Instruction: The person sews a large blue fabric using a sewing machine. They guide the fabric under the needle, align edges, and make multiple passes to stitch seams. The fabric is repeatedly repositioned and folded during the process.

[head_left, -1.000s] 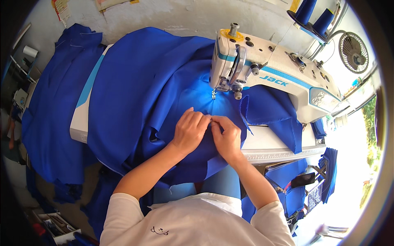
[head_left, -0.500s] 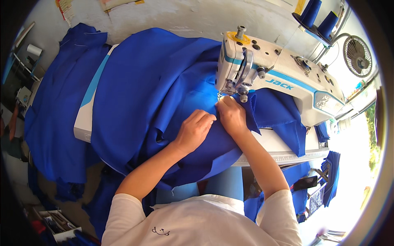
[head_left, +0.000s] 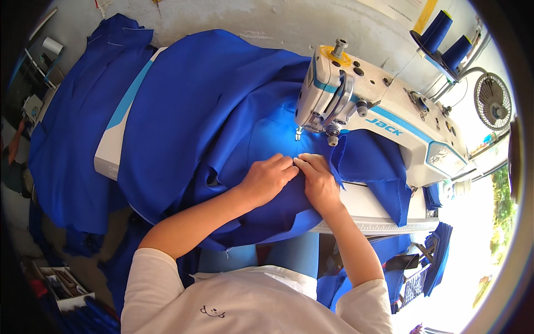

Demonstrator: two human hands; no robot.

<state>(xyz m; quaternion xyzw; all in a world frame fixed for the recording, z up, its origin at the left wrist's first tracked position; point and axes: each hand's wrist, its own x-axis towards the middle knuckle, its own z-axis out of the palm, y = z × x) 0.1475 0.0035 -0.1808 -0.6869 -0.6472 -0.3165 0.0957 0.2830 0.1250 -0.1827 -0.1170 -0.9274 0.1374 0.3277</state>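
Observation:
A large blue fabric (head_left: 183, 106) lies in folds over the bed of a white sewing machine (head_left: 384, 106), reaching under its lit needle and presser foot (head_left: 298, 133). Just in front of the foot, my left hand (head_left: 269, 179) is closed, its fingertips pinching the cloth. My right hand (head_left: 319, 181) pinches the same fabric close beside it, the two sets of fingertips almost touching. A seam line runs from the fingers toward the foot. What lies under the fingertips is hidden.
Blue thread cones (head_left: 435, 32) stand on a rack behind the machine, near a small fan (head_left: 493, 101). More blue cloth (head_left: 83, 128) hangs at the left. A ruler strip (head_left: 384, 225) edges the table. At far left, another person's arm (head_left: 15, 139) shows.
My right hand has drawn back from the presser foot toward me. My left hand has shifted slightly right, bringing the fingertips together. The whole view has tilted a little.

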